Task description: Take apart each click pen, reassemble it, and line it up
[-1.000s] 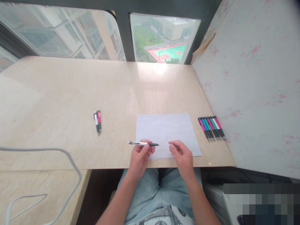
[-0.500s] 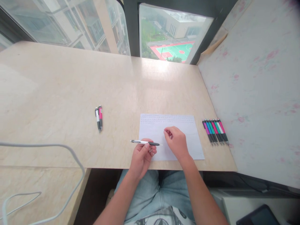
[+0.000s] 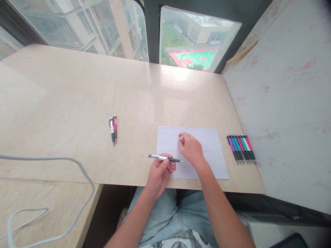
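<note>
Left fingers (image 3: 166, 162): closed around a pen (image 3: 156, 157), thumb and fingertips pinching the barrel near its dark grip end. Pen lies level, roughly parallel to the table's near edge. Clip end points left, tip points right. Tip sits over the lower left part of the sheet (image 3: 214, 158); contact with the sheet cannot be told. Left hand (image 3: 160, 172) is raised at the near table edge, forearm coming up from the lap.

Right fingertips (image 3: 180, 139): drawn in close together, narrow, and set down on the upper left area of the sheet. A small pale spot shows at the tips. Whether they pinch anything cannot be told. Right hand (image 3: 190, 150) lies knuckles-up over the sheet, just right of the pen tip and apart from it.

Sheet: white, flat on the table (image 3: 77, 96), at its near edge, faint rows of writing along the top.

Pair of pens (image 3: 113, 128): side by side, touching, well left of the sheet.
Row of pens (image 3: 241, 148): several laid parallel, mixed colours, just right of the sheet, near the flowered panel (image 3: 284, 120).
Cable (image 3: 82, 172): grey, looping across the near left corner.
Window (image 3: 196, 38): behind the table's far edge.
</note>
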{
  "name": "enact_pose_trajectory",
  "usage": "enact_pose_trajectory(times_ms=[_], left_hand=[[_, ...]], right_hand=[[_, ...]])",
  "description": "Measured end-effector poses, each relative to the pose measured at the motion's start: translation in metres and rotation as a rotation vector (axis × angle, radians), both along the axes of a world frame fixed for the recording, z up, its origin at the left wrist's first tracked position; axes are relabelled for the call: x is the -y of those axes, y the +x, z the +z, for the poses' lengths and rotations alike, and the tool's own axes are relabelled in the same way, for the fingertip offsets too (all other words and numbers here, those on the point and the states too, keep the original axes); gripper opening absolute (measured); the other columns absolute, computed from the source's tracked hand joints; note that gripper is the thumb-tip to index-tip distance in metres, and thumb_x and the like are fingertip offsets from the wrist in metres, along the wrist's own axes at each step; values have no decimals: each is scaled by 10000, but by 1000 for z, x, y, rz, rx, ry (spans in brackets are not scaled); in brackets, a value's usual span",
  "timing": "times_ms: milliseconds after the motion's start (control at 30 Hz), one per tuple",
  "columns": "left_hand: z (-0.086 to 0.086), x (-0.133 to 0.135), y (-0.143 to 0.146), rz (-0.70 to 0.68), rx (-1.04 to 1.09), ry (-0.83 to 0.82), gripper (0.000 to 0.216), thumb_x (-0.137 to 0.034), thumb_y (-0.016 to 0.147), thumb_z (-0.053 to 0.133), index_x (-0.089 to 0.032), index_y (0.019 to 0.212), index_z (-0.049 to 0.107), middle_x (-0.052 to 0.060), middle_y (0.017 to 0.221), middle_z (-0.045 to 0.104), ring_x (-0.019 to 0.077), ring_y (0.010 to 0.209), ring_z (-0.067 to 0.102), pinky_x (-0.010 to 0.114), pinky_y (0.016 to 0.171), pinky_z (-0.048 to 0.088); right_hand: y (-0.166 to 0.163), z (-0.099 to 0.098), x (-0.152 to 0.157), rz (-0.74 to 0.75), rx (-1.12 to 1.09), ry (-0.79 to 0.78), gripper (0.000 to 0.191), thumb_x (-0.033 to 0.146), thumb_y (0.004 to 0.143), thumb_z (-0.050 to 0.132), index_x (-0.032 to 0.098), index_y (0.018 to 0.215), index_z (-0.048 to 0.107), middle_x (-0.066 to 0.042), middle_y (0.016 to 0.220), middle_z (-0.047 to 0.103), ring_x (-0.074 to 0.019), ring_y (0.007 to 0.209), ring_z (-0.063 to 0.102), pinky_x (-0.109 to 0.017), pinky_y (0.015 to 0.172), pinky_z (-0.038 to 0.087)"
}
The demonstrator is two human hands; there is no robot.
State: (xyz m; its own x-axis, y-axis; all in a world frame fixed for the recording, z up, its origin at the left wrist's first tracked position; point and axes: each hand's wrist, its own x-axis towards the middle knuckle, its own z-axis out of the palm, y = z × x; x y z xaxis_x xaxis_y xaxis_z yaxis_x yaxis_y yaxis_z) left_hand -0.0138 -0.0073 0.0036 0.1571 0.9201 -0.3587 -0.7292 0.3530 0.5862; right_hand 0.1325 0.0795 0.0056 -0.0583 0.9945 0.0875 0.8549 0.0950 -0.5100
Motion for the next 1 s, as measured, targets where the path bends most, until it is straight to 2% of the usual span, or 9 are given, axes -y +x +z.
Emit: enact_pose_trajectory(times_ms=[67,133,200,300,367,567,733,900,1000], left_hand=[[0,0,0,8,-17,0,200,-330,816,753,-166,915,695,14,708,631,108,683,587,240,689,485],[1,0,1,18,-35,-1,212,-337,804,763,-167,913,697,17,713,634,115,688,590,246,687,484],[1,0,2,14,-66,10,217,-341,800,764,-171,916,700,20,710,638,122,691,589,250,680,477],[0,2,3,-28,-173,69,200,-335,805,755,-172,912,715,23,694,643,131,686,578,254,671,459],[0,4,4,-57,-260,113,187,-322,796,762,-167,896,728,29,707,654,140,696,580,260,682,456],[-2,6,6,3,-289,88,204,-328,785,776,-174,913,737,24,710,665,129,697,592,246,696,466],[-2,4,7,57,-236,35,200,-312,793,774,-166,924,733,17,700,648,109,687,589,221,686,474],[-6,2,5,102,-144,22,182,-289,814,756,-163,942,729,17,715,634,96,677,578,213,677,479],[-7,2,5,106,-122,20,173,-282,820,751,-162,942,732,21,720,636,95,681,577,214,680,482]], right_hand=[[6,6,6,10,-43,6,282,161,823,564,220,1087,641,-31,770,662,-205,725,589,-292,603,364],[12,15,16,4,-144,-8,257,223,853,580,218,1102,644,-17,746,654,-196,701,588,-296,627,400],[16,25,31,2,-335,-67,194,320,911,557,211,1029,665,-6,717,647,-172,645,576,-294,646,440],[16,34,58,92,-637,-236,340,421,991,440,203,912,688,-18,732,666,-166,671,606,-280,643,475],[14,36,73,120,-716,-273,329,421,981,476,202,866,692,-19,739,676,-166,684,613,-275,640,476],[17,27,92,-50,-790,-262,210,382,912,602,201,851,691,-19,740,676,-174,699,612,-278,647,483],[33,26,94,-78,-750,-240,188,375,885,633,206,883,714,-45,833,709,-195,767,645,-294,679,511],[59,24,100,-83,-686,-234,235,369,903,609,224,1035,738,-74,984,737,-219,865,678,-324,718,551],[69,19,100,-156,-631,-238,273,373,921,564,202,1058,728,-88,959,746,-229,850,690,-351,716,566]])
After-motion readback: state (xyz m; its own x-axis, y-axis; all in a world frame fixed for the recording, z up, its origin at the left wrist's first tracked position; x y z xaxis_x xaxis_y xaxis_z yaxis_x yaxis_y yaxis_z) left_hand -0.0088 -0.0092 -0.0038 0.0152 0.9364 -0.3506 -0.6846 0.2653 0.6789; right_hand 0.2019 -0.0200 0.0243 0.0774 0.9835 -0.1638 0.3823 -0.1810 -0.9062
